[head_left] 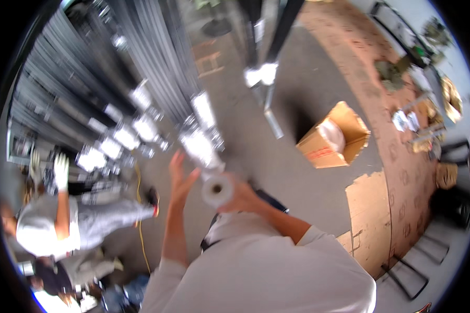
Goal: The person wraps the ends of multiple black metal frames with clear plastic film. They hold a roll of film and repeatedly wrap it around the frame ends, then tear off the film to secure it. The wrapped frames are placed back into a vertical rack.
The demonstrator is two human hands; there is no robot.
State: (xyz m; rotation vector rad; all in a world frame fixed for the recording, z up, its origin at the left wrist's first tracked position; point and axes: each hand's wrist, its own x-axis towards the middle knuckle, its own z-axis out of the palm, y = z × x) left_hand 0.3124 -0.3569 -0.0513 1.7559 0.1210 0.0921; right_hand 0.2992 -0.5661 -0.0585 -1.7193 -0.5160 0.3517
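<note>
Right hand (240, 195) clamped round a white tube (216, 189), end-on at chest height. Left hand (180, 177) open, fingers spread, just beside the tube, not touching. Metal pipe racks (115, 78) ahead, open cardboard box (333, 136) on floor to the right, another person (57, 219) at left.

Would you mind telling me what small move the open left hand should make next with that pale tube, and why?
Probably bring the left hand across to steady the pale tube near its end. Only the right hand grips it, the tube runs a long way off toward the stacked metal lengths, and the left hand is open just beside it, not touching. The frame is blurred, so this is a guess.
</note>
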